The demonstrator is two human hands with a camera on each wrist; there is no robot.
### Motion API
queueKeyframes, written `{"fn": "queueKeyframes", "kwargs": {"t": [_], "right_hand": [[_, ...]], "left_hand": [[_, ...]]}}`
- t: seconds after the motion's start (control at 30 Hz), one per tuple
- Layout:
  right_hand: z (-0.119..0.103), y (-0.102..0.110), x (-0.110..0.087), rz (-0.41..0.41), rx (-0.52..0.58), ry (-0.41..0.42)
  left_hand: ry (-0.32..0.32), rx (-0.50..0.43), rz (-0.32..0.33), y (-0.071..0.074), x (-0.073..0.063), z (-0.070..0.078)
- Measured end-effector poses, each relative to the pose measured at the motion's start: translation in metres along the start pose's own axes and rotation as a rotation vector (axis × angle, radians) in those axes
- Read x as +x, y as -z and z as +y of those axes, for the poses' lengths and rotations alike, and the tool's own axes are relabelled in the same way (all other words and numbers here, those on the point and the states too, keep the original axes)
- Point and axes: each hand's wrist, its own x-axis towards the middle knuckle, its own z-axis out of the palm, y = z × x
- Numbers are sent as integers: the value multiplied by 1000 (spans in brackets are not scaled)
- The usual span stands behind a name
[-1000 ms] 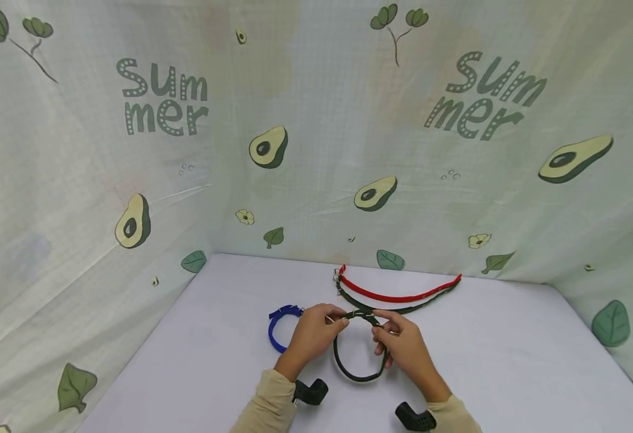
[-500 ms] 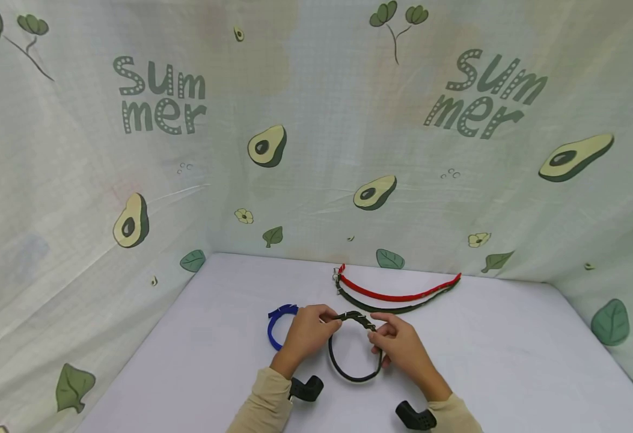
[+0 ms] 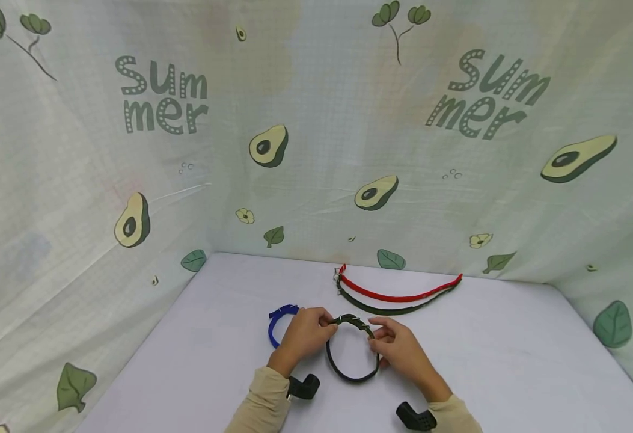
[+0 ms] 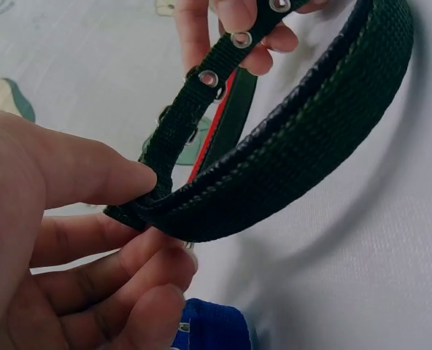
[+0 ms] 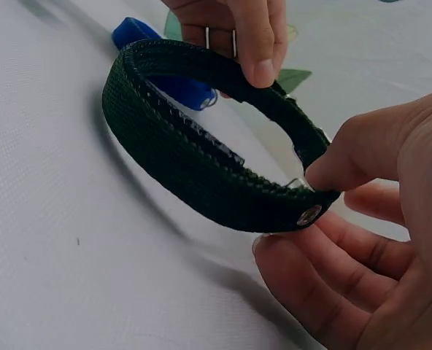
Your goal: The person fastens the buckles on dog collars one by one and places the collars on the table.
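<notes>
A dark green webbing collar (image 3: 355, 380), fastened into a ring, is held up between both hands. My left hand (image 3: 306, 332) pinches its upper left part between thumb and fingers. On the other side, my right hand (image 3: 401, 349) pinches the band near a metal eyelet (image 5: 309, 215). Silvery eyelets (image 4: 208, 79) run along the strap in the left wrist view, beside the buckle hardware. The ring's lower curve hangs close over the white table, its shadow below. Just left of my left hand lies a looped blue collar (image 3: 272, 329), partly hidden by that hand.
Toward the back of the white table (image 3: 511, 349), a red strap (image 3: 397, 298) and a dark green strap (image 3: 397, 311) lie stretched in curves side by side, metal fittings at their left ends. Behind them hangs a printed cloth (image 3: 316, 150) with avocados and leaves.
The green collar and my left hand have shifted slightly left. My right hand's fingers have slid from near the top of the ring down to its right side.
</notes>
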Motion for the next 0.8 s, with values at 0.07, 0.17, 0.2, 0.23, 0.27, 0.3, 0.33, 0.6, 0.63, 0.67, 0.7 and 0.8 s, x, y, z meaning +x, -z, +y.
{"fn": "queueKeyframes", "kwargs": {"t": [0.07,0.17,0.2,0.23,0.27,0.3,0.33,0.6,0.63,0.67,0.7,0.8], "right_hand": [[1,-1,-1,15,-21,0],[2,-3,-1,39,-34,-3],[2,-4,-1,48,-38,-3],[2,-5,0,55,-43,-2],[2,-6,0,59,-44,2],[3,-6,1,63,-49,3],[3,-7,1,64,-56,6],[6,-10,2,62,-82,22],[7,-10,2,55,-84,19],[7,-11,1,48,-91,19],[7,-11,1,41,-98,19],[7,-11,0,41,-119,24]], "left_hand": [[5,13,-3,-1,0,-1],[15,33,-5,-1,0,-1],[20,36,-5,-1,0,-1],[24,43,-4,-1,-1,-1],[29,43,-3,-1,-1,-1],[37,42,-1,-1,-1,-1],[46,42,-2,0,-2,-1],[53,33,-12,3,-3,0],[57,34,-16,3,-3,0],[61,37,-19,3,-3,-1],[64,39,-20,3,-3,-1],[70,52,-25,2,-2,-1]]}}
